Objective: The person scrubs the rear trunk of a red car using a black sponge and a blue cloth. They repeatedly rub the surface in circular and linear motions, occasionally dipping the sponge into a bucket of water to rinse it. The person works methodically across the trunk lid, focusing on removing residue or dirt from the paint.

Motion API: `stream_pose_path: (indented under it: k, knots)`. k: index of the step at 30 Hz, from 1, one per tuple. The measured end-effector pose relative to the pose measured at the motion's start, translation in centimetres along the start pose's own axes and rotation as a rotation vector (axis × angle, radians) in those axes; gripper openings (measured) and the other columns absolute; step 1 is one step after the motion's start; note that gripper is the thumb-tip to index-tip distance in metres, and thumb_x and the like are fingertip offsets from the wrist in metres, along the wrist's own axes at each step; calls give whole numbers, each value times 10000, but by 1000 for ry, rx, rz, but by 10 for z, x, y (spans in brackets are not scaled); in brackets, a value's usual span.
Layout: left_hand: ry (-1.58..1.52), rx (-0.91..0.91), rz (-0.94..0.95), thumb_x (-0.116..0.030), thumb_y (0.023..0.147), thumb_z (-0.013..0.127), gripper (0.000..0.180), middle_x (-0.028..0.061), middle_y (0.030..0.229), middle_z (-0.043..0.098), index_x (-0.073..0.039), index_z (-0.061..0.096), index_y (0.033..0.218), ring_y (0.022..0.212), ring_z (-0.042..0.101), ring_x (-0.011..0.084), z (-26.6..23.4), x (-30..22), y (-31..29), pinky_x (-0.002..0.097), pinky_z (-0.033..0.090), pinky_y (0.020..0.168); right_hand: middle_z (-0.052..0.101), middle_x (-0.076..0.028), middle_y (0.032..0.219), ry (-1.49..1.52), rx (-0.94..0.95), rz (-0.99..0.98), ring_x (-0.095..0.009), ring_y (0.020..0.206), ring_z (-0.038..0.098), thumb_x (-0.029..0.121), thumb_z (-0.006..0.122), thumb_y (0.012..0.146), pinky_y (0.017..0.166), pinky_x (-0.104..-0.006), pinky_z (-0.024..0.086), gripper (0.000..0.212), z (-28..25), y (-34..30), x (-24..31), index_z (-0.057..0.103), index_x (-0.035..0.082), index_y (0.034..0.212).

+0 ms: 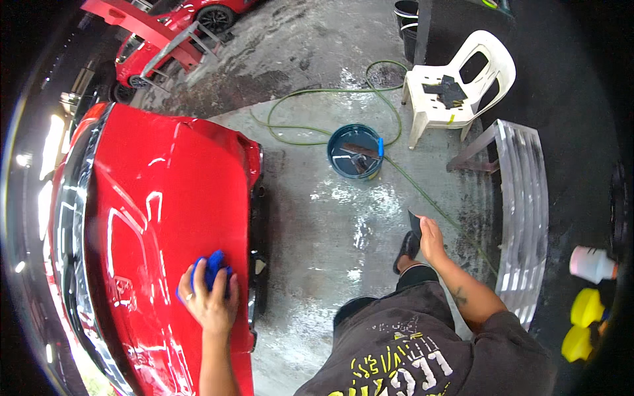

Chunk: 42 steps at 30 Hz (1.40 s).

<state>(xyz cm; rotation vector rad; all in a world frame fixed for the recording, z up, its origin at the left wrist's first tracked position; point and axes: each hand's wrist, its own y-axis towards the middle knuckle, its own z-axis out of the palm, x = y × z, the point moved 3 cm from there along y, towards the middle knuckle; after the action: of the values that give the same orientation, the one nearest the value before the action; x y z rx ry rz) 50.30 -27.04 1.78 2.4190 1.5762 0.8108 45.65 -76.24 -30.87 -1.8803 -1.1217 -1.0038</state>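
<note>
My left hand (pixel 210 300) is pressed on a bunched blue cloth (pixel 214 265), its fingers curled over it. The cloth rests on the glossy red body panel of a car (pixel 178 198), close to the panel's right edge. Away from the car, in front of my body, my right hand (pixel 432 241) grips a thin, dark, flat piece (pixel 415 223); its exact kind is unclear. Part of that piece is hidden by the fingers.
Ahead stands a dark bucket (pixel 335 138) of water with tools in it, a green hose (pixel 284 91) looping around. A white plastic chair (pixel 422 115) holds dark sheets. At right are a metal bench (pixel 522 218) and bottles (pixel 590 264). Another red car (pixel 165 33) is far left.
</note>
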Motion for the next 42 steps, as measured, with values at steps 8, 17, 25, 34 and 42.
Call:
stream_pose_path:
  k: [8, 17, 25, 34, 42]
  knots:
    - [-646, -45, -212, -136, 736, 1007, 366, 216, 1360, 661, -94, 789, 1028, 1212, 652, 421, 163, -172, 181, 531, 544, 1047, 791, -49, 1124, 283, 191, 463, -164, 914, 738, 14, 745, 1003, 694, -350, 592, 240, -11, 172, -59, 733, 13, 1242]
    - [-894, 537, -690, -387, 730, 1045, 667, 221, 1288, 626, -79, 694, 1206, 1269, 633, 449, 581, -307, 227, 508, 563, 1056, 787, -206, 1136, -156, 245, 160, -396, 1028, 771, 149, 832, 969, 876, -510, 597, 307, 150, 357, -106, 662, 35, 1198]
    - [-682, 752, -21, -261, 791, 956, 850, 288, 1718, 382, -250, 614, 1569, 1556, 429, 528, 841, -391, 214, 626, 409, 1275, 695, -98, 1185, -966, 418, -504, -341, 1179, 680, 165, 721, 957, 939, -504, 563, 261, 313, 519, -182, 708, 147, 1218]
    - [-314, 1285, 345, -347, 1025, 693, 602, 163, 1720, 505, -121, 646, 1582, 1611, 434, 454, 923, -429, 165, 582, 382, 1307, 771, -198, 1330, -1031, 893, 10, -397, 1255, 748, 200, 670, 1037, 1022, -552, 616, 231, 370, 521, -282, 806, 104, 1197]
    - [-476, 1271, -62, -450, 857, 900, 694, 171, 1456, 728, -102, 737, 1436, 1304, 747, 358, 816, -404, 241, 487, 624, 1060, 813, -249, 1106, -230, 340, -28, -395, 997, 787, 325, 772, 961, 941, -493, 596, 350, 275, 529, -180, 829, 9, 1099]
